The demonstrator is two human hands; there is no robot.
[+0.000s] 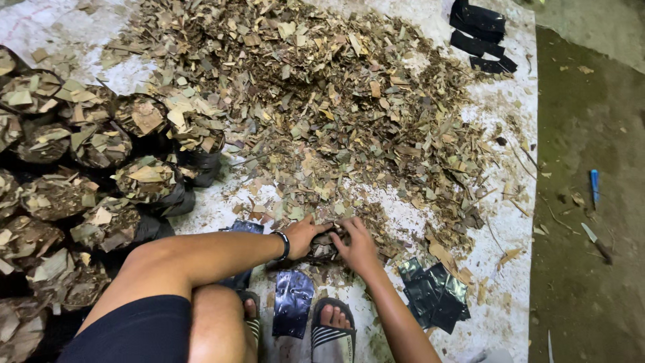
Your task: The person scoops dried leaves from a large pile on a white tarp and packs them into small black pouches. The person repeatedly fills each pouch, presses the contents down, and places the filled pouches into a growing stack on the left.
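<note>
A big heap of dry chopped leaves (336, 101) covers a white sheet (510, 114) on the ground. At its near edge my left hand (302, 235) and my right hand (356, 245) press together around a small black plastic bag (324, 249) half buried in leaves. My left hand grips the bag's rim; a dark band circles that wrist. My right hand's fingers push leaf bits against the bag's mouth. An empty flat black bag (293, 304) lies just in front of my sandalled foot (333, 333).
Several filled black bags (144, 178) packed with leaves stand in rows on the left. Flat empty bags (433, 292) lie at the right of my hands, more (478, 33) at the far right corner. A knife (595, 242) and a blue tool (594, 187) lie on the dirt floor.
</note>
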